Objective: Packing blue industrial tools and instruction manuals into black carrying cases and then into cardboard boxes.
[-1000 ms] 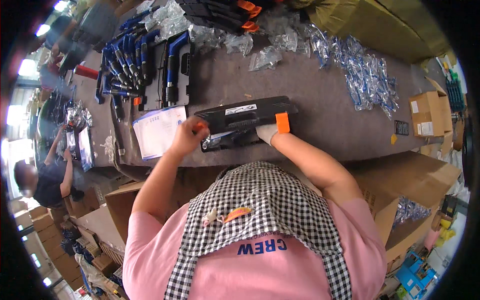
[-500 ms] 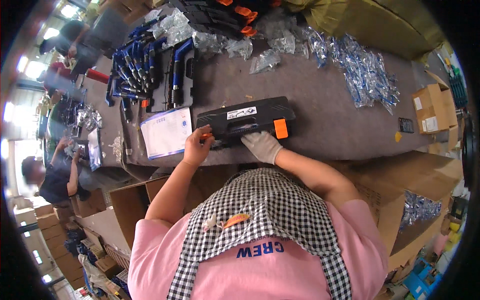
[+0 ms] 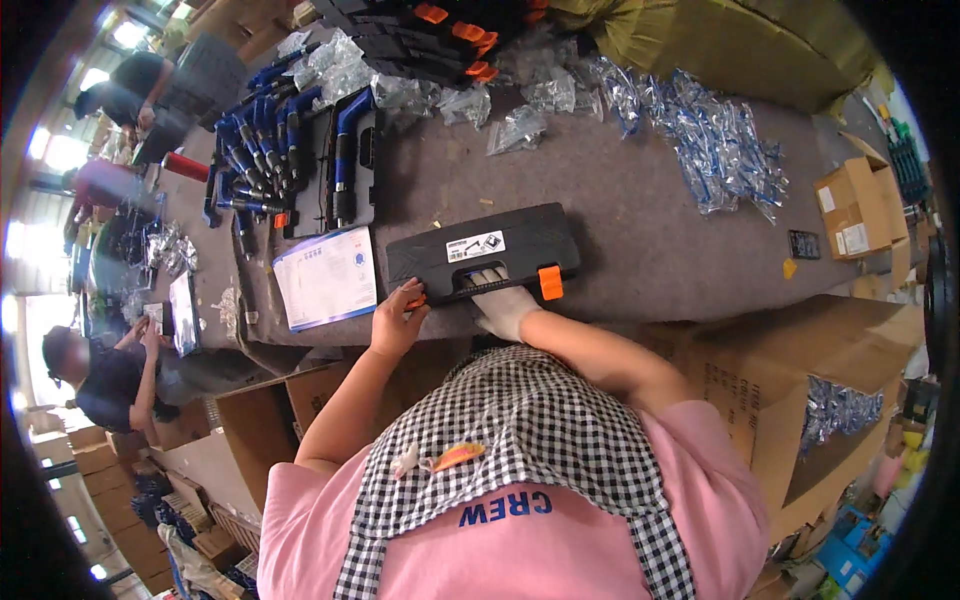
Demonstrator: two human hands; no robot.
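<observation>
**Both hands at the near edge of a closed black tool case**

Nearest the camera, at 6 o'clock, the person's own pink shirt and a black-and-white checked apron [image 3: 530,430] fill the lower frame; the woven check is soft and creased, and a small orange clip sits on it.

Just beyond, the bare left hand [image 3: 397,320] curls its fingers against the left orange latch [image 3: 415,300] of the tool case [image 3: 483,253], pinching or pressing it; the fingertips cover most of the latch, so the exact grip cannot be told. The right hand [image 3: 503,306], in a white knit glove, lies on the case's front edge with its fingers hooked over the recessed handle, gripping it. The right orange latch [image 3: 550,282] stands free just at 3 o'clock of that hand.

The case is a flat, moulded black plastic box with rounded corners and a white label on its lid. It lies shut on the grey felt-like table [image 3: 640,230], at the table's near edge, at the picture's centre.

At 9 o'clock of the case, a printed paper sheet [image 3: 327,275] lies flat. Farther, toward 11 o'clock, open black trays hold blue-handled tools [image 3: 345,155], crowded and hard to count. Toward 1 o'clock, crinkled clear plastic bags [image 3: 715,140] glint in a loose heap; their contents are unclear. At 3 o'clock stand brown cardboard boxes [image 3: 850,205], partly cut off by the dark rim. At 9 o'clock, other people work, small and blurred.
</observation>
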